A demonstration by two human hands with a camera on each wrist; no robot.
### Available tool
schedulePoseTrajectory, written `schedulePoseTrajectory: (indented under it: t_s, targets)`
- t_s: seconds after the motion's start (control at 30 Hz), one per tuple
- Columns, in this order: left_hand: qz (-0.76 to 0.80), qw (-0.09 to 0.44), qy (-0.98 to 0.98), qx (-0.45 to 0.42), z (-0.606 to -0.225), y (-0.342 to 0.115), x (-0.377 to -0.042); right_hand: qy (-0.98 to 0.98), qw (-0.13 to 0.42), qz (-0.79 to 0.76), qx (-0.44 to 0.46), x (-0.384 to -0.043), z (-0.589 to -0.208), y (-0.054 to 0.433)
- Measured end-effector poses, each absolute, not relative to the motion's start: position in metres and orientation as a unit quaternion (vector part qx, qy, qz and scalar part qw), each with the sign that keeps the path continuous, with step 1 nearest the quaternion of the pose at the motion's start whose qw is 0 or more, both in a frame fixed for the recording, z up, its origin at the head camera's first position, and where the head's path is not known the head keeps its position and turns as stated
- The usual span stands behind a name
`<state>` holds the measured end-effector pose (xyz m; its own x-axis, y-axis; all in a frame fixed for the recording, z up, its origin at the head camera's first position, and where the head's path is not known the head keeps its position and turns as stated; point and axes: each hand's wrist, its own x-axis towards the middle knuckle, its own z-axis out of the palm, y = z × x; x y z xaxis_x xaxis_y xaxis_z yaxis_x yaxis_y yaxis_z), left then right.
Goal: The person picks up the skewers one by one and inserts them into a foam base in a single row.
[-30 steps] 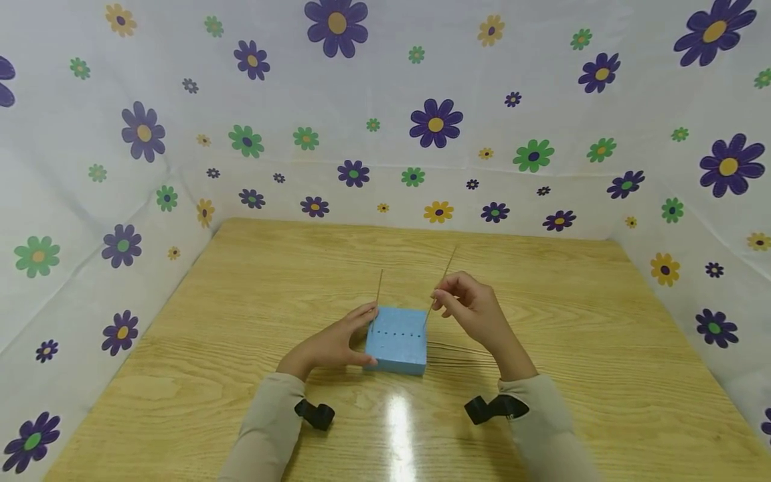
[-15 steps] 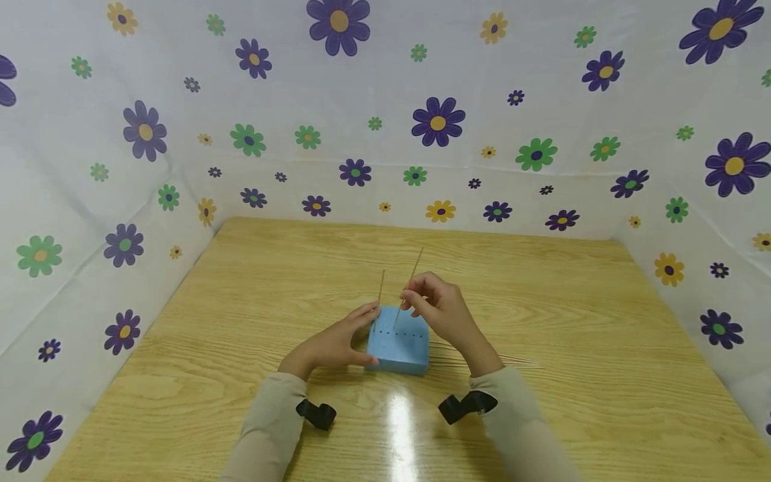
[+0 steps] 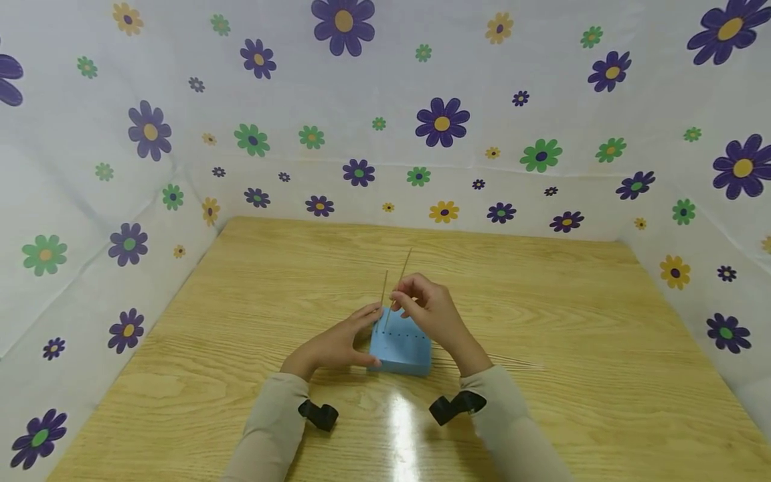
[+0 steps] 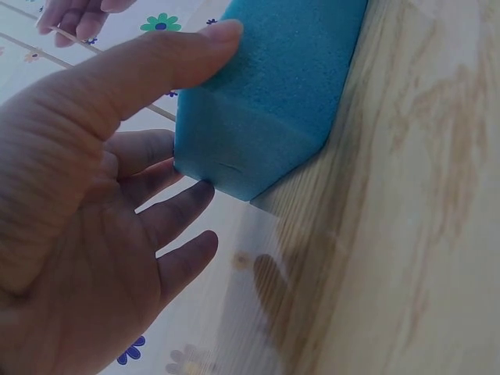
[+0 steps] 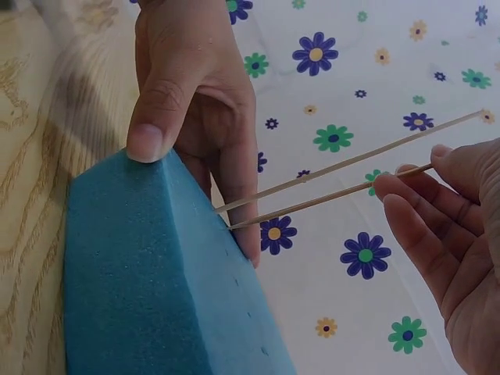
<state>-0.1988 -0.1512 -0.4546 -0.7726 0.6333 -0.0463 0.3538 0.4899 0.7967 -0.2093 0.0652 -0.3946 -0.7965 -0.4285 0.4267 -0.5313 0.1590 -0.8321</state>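
Note:
A blue foam block (image 3: 400, 353) with a row of small holes across its top lies on the table. My left hand (image 3: 337, 345) holds its left side, thumb at the near edge and fingers toward the far side. One thin wooden skewer (image 5: 351, 162) stands in the block at the left end of the row. Between thumb and fingertips, my right hand (image 3: 435, 313) pinches a second skewer (image 5: 312, 205), tilted. Its lower tip meets the block's top beside the standing skewer, at the hole row; whether it is inside a hole I cannot tell.
Several loose skewers (image 3: 512, 363) lie on the wooden table (image 3: 271, 268) to the right of the block, partly hidden behind my right forearm. A white cloth with printed flowers (image 3: 289, 87) encloses the back and both sides.
My right hand has carried its skewer leftward, from the right end of the hole row to beside the standing skewer. The left hand keeps its place on the block.

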Motion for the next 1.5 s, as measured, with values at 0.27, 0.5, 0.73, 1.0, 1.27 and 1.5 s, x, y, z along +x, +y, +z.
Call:
schedulePoseTrajectory:
  t_s: [0.27, 0.5, 0.73, 1.0, 1.27, 1.5]
  targets:
    - [0.417, 0.181, 0.845, 0.283, -0.450, -0.149, -0.196, -0.775, 0.037, 0.544, 0.321, -0.203, -0.396, 0.061]
    - [0.413, 0.175, 0.847, 0.285, -0.449, -0.148, -0.196, -0.786, 0.034, 0.513, 0.344, -0.193, -0.390, 0.059]
    - [0.414, 0.173, 0.846, 0.289, -0.448, -0.149, -0.195, -0.786, 0.037, 0.512, 0.345, -0.201, -0.413, 0.059]
    - [0.416, 0.177, 0.845, 0.284, -0.450, -0.148, -0.195, -0.794, 0.012, 0.507, 0.335, -0.187, -0.387, 0.059]
    - [0.410, 0.177, 0.850, 0.278, -0.451, -0.148, -0.194, -0.801, 0.002, 0.517, 0.303, -0.184, -0.388, 0.071]
    - [0.403, 0.172, 0.855, 0.278, -0.450, -0.147, -0.194, -0.811, 0.009, 0.520, 0.267, -0.189, -0.399, 0.096]
